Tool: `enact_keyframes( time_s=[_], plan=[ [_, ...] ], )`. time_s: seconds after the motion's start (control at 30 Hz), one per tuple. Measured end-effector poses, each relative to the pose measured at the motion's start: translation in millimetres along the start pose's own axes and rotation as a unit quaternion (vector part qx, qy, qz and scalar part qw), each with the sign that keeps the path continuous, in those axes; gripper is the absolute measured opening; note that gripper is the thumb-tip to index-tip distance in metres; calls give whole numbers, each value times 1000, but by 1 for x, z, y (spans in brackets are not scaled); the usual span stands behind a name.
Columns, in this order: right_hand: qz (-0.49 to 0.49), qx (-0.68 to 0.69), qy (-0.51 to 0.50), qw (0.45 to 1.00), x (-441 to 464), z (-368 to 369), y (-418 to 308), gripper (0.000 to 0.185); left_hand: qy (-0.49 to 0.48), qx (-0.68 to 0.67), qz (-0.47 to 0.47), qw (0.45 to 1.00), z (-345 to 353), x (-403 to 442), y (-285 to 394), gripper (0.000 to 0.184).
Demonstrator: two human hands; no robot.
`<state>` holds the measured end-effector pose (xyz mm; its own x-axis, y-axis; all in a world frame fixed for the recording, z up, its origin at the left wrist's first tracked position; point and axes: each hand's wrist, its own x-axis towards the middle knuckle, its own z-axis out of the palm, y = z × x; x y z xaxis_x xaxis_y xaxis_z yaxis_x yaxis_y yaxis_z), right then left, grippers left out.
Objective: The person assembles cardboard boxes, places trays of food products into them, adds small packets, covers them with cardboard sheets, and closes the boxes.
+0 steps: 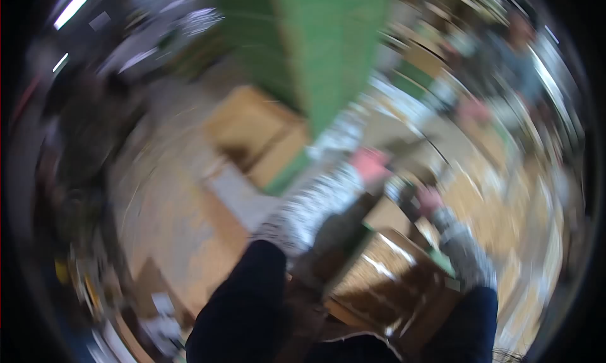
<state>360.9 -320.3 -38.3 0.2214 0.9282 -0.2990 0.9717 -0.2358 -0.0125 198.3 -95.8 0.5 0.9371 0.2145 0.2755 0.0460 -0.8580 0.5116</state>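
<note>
Motion smears the view. My left hand (370, 165), pink with a pale patterned sleeve, is stretched forward beside a cardboard flap (385, 132); its fingers are blurred. To its right, my right hand (429, 200), also pink, is near a small dark and silvery object (404, 192) that I cannot make out. Whether either hand holds something is unclear. Below my hands stands an open cardboard box (379, 274) with brown contents under shiny clear film.
A green pillar (334, 47) rises ahead, with an open cardboard box (255, 132) beside it. One person (85, 136) stands at the left, another (514, 66) at the upper right. Film-covered cardboard (486, 205) lies at the right.
</note>
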Motion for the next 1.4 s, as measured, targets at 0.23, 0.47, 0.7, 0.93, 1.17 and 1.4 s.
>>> enact_keyframes(
  time_s=[0.23, 0.47, 0.7, 0.93, 1.17, 1.4],
  plan=[
    [137, 96, 100, 981, 50, 16, 37, 26, 163, 74, -64, 982, -63, -62, 21, 44],
    [-29, 290, 279, 915, -113, -131, -49, 31, 299, 10, 2, 954, -137, -136, 76, 44],
    [147, 377, 229, 885, -215, -44, -198, 32, 155, 160, 336, 915, -131, -141, 185, 22],
    [219, 424, 233, 847, -223, -19, -221, 33, -130, 188, 489, 842, -54, -194, 198, 12],
    [210, 444, 244, 836, -206, -18, -230, 35, -176, 224, 449, 847, -43, -178, 185, 32],
    [198, 461, 226, 835, -180, -13, -248, 37, -126, -11, 152, 980, -73, -152, 126, 28]
  ],
)
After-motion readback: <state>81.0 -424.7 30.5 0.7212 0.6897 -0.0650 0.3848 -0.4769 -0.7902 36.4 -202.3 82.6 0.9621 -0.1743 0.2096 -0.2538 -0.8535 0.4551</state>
